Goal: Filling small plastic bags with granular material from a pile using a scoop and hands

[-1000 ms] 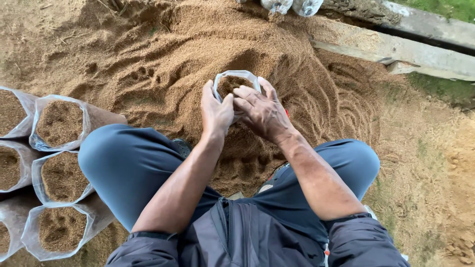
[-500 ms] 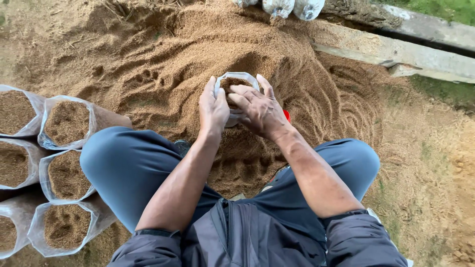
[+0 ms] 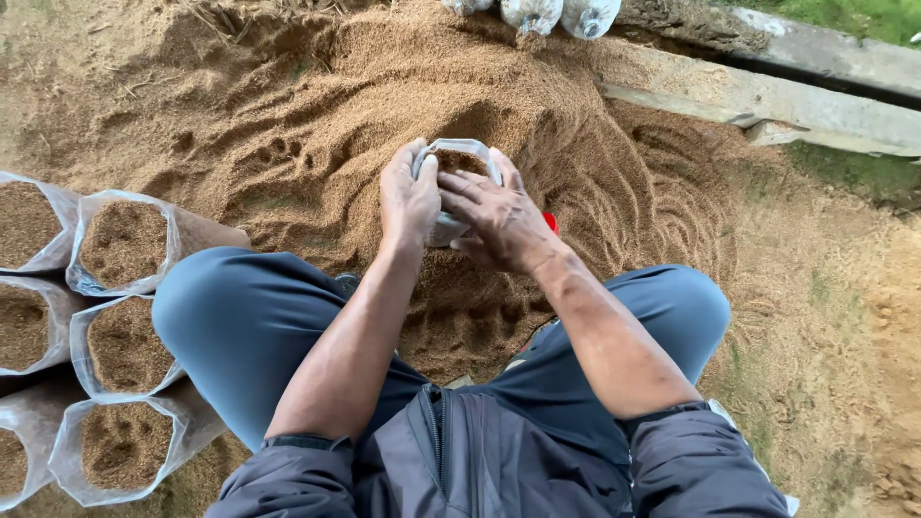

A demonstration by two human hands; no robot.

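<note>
Head view: gripping clear plastic bag (image 3: 459,153) with left hand (image 3: 408,197) and right hand (image 3: 499,216), pressing brown sawdust inside, above sawdust pile (image 3: 317,105); filled bags (image 3: 120,245) standing at left.

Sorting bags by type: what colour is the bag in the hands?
Clear plastic bag, brown sawdust-like fill showing through; head view.

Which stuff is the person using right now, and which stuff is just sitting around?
In use:
- left hand and right hand, both gripping the small clear bag
- brown sawdust-like pile that the bag sits in

Sitting around:
- filled bags lined up on the person's left
- pale sacks at the top edge
- wooden beam
- grass
</note>
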